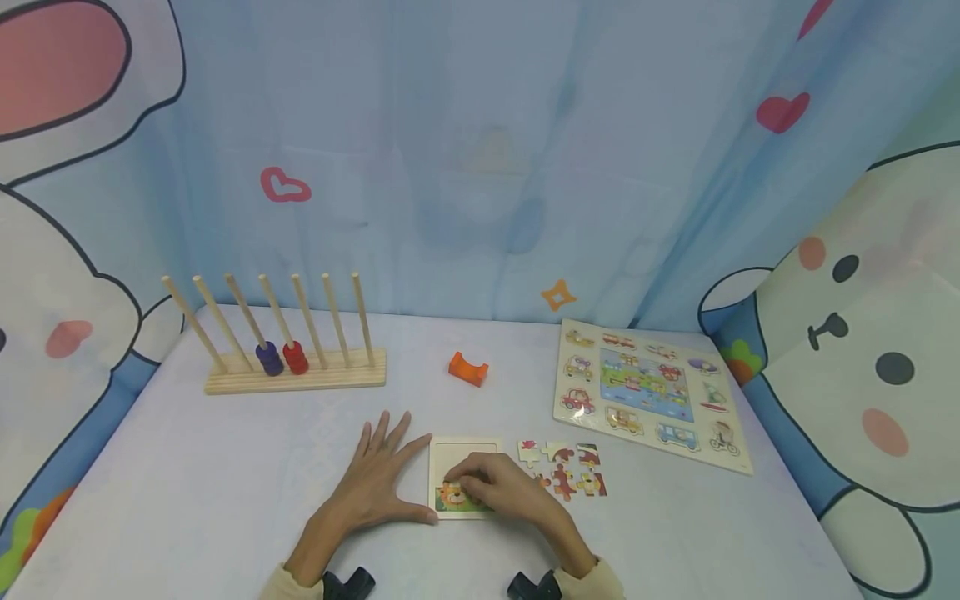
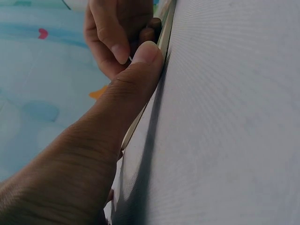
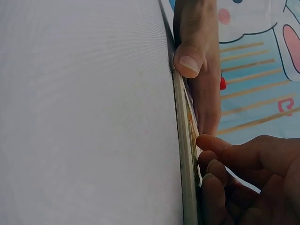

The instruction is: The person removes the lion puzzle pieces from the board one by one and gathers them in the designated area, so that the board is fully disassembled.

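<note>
A small wooden frame puzzle [image 1: 465, 444] lies on the table with a lion-face picture [image 1: 452, 497] along its lower part. My left hand [image 1: 382, 479] is spread flat at the frame's left side, its thumb touching the lower left corner; the left wrist view shows that thumb [image 2: 147, 52] against the frame's edge. Over the frame, my right hand [image 1: 502, 487] has curled fingers with the tips down at the picture. In the right wrist view those fingertips [image 3: 204, 141] meet the puzzle surface; any piece between them is hidden. Loose jigsaw pieces [image 1: 563, 482] lie just right of the frame.
A wooden peg stand [image 1: 300, 382] with a blue bead [image 1: 269, 358] and a red bead [image 1: 295, 358] stands at the back left. An orange curved block [image 1: 468, 369] lies behind the hands. At the back right is a vehicle puzzle board [image 1: 652, 396]. A printed curtain hangs behind the table.
</note>
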A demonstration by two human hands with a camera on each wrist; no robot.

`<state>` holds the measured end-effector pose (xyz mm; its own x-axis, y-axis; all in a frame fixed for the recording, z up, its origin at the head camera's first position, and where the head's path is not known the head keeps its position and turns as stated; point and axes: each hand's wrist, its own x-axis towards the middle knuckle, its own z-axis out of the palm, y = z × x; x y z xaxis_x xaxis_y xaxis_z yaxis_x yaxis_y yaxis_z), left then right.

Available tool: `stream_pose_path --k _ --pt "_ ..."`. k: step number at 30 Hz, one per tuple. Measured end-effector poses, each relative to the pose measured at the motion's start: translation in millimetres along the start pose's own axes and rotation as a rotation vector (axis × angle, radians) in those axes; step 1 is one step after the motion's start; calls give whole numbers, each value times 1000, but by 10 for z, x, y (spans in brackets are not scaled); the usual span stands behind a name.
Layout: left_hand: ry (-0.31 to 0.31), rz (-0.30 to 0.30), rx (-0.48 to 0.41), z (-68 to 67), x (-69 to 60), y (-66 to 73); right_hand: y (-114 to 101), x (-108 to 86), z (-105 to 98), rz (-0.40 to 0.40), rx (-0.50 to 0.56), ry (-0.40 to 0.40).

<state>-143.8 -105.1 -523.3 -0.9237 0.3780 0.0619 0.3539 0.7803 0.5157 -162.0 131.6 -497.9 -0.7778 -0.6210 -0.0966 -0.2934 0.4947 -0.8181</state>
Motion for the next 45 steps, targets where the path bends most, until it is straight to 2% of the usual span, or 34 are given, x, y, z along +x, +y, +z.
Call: stream_pose_path --k 15,28,45 --pt "-4 0 4 8 4 -8 6 4 11 -8 -21 0" --pt "0 -19 41 28 8 -7 1 5 -10 -64 -5 -3" --pt "10 -9 33 33 8 -17 -25 1 16 -58 -2 7"
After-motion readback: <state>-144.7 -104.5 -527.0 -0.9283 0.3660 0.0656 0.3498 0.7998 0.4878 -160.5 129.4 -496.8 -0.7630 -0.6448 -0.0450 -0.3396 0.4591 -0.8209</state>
